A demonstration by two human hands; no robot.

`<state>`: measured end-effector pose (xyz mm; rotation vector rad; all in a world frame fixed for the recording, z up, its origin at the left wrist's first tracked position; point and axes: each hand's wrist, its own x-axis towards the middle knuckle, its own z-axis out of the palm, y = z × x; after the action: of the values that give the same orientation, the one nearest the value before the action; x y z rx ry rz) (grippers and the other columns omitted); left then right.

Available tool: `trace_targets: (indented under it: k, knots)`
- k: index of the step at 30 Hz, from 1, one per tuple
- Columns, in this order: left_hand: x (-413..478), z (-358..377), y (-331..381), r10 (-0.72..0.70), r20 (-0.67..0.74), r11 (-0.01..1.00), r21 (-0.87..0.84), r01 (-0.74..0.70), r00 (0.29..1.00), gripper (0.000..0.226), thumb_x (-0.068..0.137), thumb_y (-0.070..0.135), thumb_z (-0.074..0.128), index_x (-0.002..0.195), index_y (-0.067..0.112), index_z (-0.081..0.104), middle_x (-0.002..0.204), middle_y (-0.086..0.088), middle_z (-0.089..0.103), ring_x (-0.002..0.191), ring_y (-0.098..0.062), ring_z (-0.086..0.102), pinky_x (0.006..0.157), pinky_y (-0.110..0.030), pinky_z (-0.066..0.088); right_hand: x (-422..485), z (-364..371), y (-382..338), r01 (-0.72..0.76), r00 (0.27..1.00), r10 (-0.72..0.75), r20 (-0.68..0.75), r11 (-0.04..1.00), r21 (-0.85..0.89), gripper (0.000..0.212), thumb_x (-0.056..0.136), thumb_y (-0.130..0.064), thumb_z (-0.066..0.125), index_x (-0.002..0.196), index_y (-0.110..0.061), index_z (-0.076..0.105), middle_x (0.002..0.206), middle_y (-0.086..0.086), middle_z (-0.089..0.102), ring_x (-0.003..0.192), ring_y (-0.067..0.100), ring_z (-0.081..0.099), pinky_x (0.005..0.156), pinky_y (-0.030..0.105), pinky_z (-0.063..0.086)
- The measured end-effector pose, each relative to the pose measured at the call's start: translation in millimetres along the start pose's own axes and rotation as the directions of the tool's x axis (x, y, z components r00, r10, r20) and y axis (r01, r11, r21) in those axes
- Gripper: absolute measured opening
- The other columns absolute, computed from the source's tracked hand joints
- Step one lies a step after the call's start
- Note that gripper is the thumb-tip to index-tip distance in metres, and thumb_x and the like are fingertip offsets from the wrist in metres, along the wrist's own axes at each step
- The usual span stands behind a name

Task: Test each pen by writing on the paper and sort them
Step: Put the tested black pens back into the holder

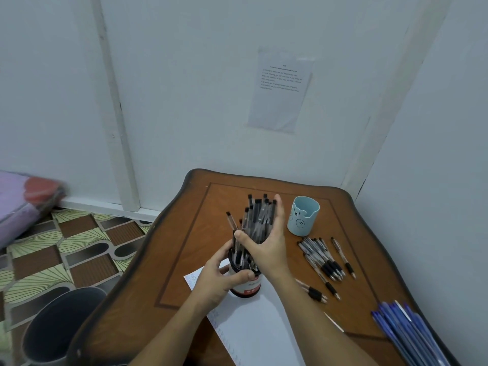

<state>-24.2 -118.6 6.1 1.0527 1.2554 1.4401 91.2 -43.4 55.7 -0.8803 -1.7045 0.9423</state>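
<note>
A: Head view: which step is judged to be in hand?
B: Picking, it would seem. A bundle of pens (pixel 257 220) is clasped at frame centre by the right hand (pixel 266 247). Their lower ends stand in the holder (pixel 247 285), which is set on the paper (pixel 253 328) at lower centre. No pen is being put to the paper.
A: How are the fingers laid?
B: On the right hand the thumb (pixel 239 235) is pressed across the near side of the bundle. The fingers (pixel 278 210) are stretched up its far side, close together, so the bundle is enclosed between them. The holder's rim is gripped by the left hand (pixel 216 281), with its fingers (pixel 244 275) curled across the near side.
A: And the other pens?
B: Loose pens (pixel 326 260) are laid side by side right of centre on the table (pixel 184 260), just below a blue cup (pixel 303 215). Blue pens (pixel 406 336) are heaped at lower right.
A: What is called for next?
B: Probably one pen must be singled out of the bundle, or the bundle lifted clear while the holder is steadied. A stroke would then be tried on the bare paper. Care would be needed so that the holder is not tipped.
</note>
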Motion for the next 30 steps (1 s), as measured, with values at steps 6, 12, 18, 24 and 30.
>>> trace_targets:
  k: [6,12,18,24,30]
  knots:
    - [1.8,-1.7,-2.4,-0.003,0.009,1.0,0.008,0.003,1.0,0.078,0.06,0.019,0.09,0.126,0.04,0.053,0.119,0.016,0.064,0.108,-0.012,0.064,0.082,-0.023,0.053,5.8,7.5,5.5,-0.035,0.998,0.034,-0.053,0.999,-0.025,0.079,0.079,-0.025,0.083,0.139,-0.031,0.031,0.11,-0.023,0.059,0.1,-0.017,0.058,0.081,0.006,0.047]
    - [2.1,-2.3,-1.6,0.034,0.028,0.996,0.079,-0.037,0.999,0.078,0.058,0.036,0.088,0.129,0.031,0.054,0.119,0.011,0.066,0.109,-0.011,0.063,0.093,-0.027,0.05,11.0,11.9,9.5,-0.028,0.997,0.024,-0.069,0.998,-0.057,0.043,0.083,-0.03,0.078,0.116,-0.022,0.052,0.091,-0.009,0.069,0.085,-0.001,0.068,0.071,0.017,0.055]
    - [2.0,-2.8,-2.8,0.044,0.029,0.995,0.09,-0.046,0.999,0.075,0.063,0.027,0.089,0.13,0.03,0.054,0.12,0.008,0.066,0.111,-0.014,0.062,0.085,-0.02,0.051,-2.6,11.7,47.5,-0.166,0.983,0.156,-0.093,0.978,-0.122,0.049,0.068,-0.077,0.066,0.1,-0.041,0.06,0.091,-0.008,0.071,0.097,0.022,0.068,0.088,0.048,0.055]
    - [0.5,-1.7,-0.9,0.034,0.029,0.998,0.059,-0.035,0.999,0.073,0.065,0.017,0.085,0.128,0.036,0.051,0.122,0.017,0.064,0.109,-0.001,0.061,0.08,-0.014,0.05,-4.2,2.0,55.0,-0.212,0.963,0.229,0.139,0.969,-0.125,0.054,0.063,-0.069,0.076,0.107,-0.04,0.064,0.12,0.002,0.06,0.111,0.019,0.062,0.097,0.046,0.053]
    - [1.3,-2.8,-2.1,0.031,0.053,0.994,0.106,-0.036,0.998,0.073,0.068,0.028,0.087,0.131,0.037,0.052,0.123,0.012,0.064,0.114,-0.009,0.06,0.085,-0.017,0.05,22.1,-37.5,10.7,-0.178,0.776,0.373,0.508,0.903,-0.391,0.084,0.055,-0.056,0.088,0.128,-0.045,0.048,0.138,-0.008,0.046,0.124,0.016,0.052,0.108,0.047,0.042]
